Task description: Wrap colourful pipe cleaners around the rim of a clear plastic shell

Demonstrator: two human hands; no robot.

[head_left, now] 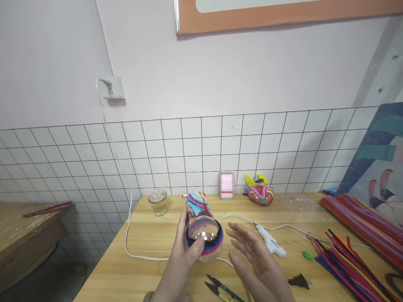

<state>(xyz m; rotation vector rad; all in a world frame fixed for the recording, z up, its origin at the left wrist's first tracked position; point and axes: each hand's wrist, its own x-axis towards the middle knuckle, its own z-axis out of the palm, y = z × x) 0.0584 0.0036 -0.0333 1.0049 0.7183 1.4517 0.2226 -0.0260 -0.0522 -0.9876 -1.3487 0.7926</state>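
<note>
My left hand (pixel 181 256) grips a clear round ball (pixel 204 238) wrapped with blue, pink and dark fuzzy stripes, holding it above the wooden table (pixel 147 268). My right hand (pixel 255 264) hovers just to the right of the ball, fingers spread and holding nothing. A white glue gun (pixel 271 242) lies on the table behind my right hand, its white cord (pixel 127 243) looping off to the left. Small green-handled snips (pixel 220 288) lie near the front edge between my hands.
A striped colourful piece (pixel 197 204), a small glass jar (pixel 158 202) and a colourful mask-like figure (pixel 260 192) stand by the tiled wall. Bundles of pipe cleaners (pixel 355 247) cover the right side. A lower table (pixel 28 226) stands at left.
</note>
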